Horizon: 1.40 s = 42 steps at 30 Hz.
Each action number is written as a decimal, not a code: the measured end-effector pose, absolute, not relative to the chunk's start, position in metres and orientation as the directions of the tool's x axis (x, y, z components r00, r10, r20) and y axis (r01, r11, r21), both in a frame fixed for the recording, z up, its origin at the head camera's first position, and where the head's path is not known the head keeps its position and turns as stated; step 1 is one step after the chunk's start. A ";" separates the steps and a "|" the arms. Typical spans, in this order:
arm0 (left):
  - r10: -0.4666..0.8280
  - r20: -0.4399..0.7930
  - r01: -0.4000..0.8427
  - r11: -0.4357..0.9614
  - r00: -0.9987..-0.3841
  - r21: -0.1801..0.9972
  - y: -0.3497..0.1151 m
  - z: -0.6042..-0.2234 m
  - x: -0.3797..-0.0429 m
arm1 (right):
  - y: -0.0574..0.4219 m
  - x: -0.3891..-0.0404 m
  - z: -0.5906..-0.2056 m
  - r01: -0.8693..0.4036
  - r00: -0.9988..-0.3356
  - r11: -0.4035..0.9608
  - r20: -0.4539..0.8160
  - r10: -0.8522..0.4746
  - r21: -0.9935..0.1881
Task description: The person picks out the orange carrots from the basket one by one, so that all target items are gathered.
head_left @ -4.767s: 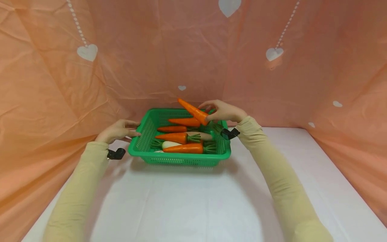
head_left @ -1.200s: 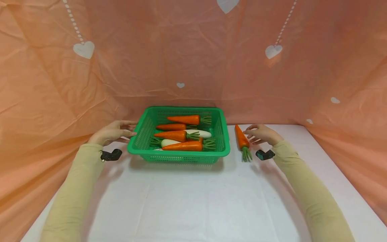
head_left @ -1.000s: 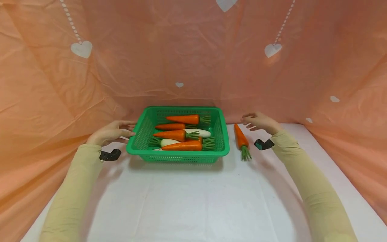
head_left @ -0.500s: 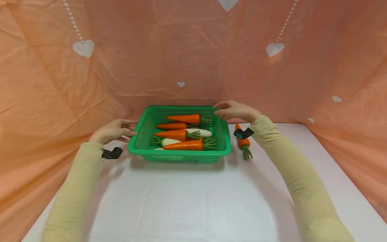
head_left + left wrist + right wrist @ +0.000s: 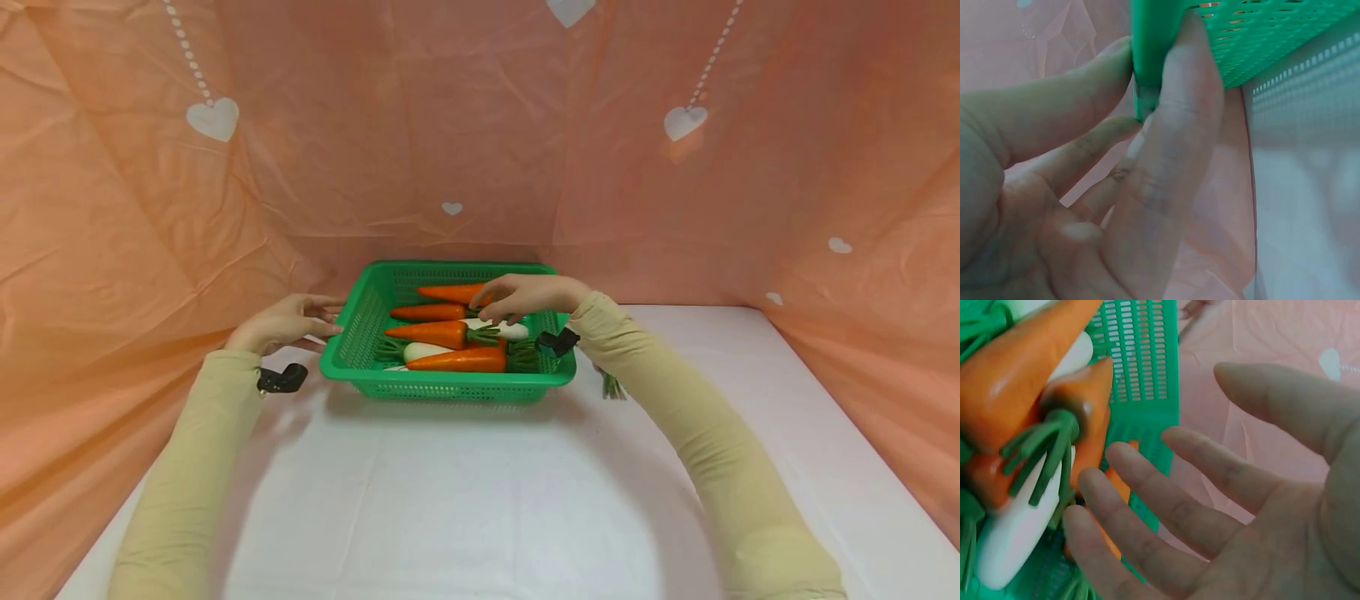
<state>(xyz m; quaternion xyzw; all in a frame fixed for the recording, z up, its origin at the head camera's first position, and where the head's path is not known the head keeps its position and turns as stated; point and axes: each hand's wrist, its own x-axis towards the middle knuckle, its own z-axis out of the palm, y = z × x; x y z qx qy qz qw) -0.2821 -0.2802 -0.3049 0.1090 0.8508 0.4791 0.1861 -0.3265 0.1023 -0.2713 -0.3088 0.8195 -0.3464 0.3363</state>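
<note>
A green plastic basket [image 5: 450, 377] holds several carrots [image 5: 429, 334] with green tops and some white radishes [image 5: 426, 352]. My left hand [image 5: 285, 323] is at its left side; in the left wrist view, thumb and fingers [image 5: 1175, 119] pinch the green rim [image 5: 1147, 56]. Above the back right part of the basket hovers my right hand [image 5: 528, 294], fingers spread and relaxed, holding nothing. It partly covers the rearmost carrot [image 5: 450, 292]. In the right wrist view, its fingertips [image 5: 1091, 481] are close over carrots [image 5: 1075, 400] and a white radish [image 5: 1019, 525].
Right of the basket one carrot lies on the white tabletop, only its green tops [image 5: 612, 387] showing past my right sleeve [image 5: 675, 400]. An orange cloth [image 5: 480, 150] with white hearts hangs close behind the basket and along both sides.
A carrot that my right hand held over the basket lies on the table at right, let go. My right hand has since come back left over the basket. My left hand stays at the rim.
</note>
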 end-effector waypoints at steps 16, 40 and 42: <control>0.368 -0.219 0.005 0.521 -0.903 0.854 -0.281 -0.306 -0.283 | 0.078 -0.316 -0.286 -0.350 -0.508 0.618 -0.412 -0.757 -0.704; 0.366 -0.221 0.006 0.529 -0.904 0.849 -0.280 -0.303 -0.283 | 0.064 -0.316 -0.283 -0.433 -0.521 0.779 -0.579 -0.627 -0.454; 0.369 -0.221 0.006 0.525 -0.903 0.851 -0.281 -0.303 -0.284 | 0.063 -0.316 -0.283 -0.473 -0.503 0.760 -0.572 -0.648 -0.446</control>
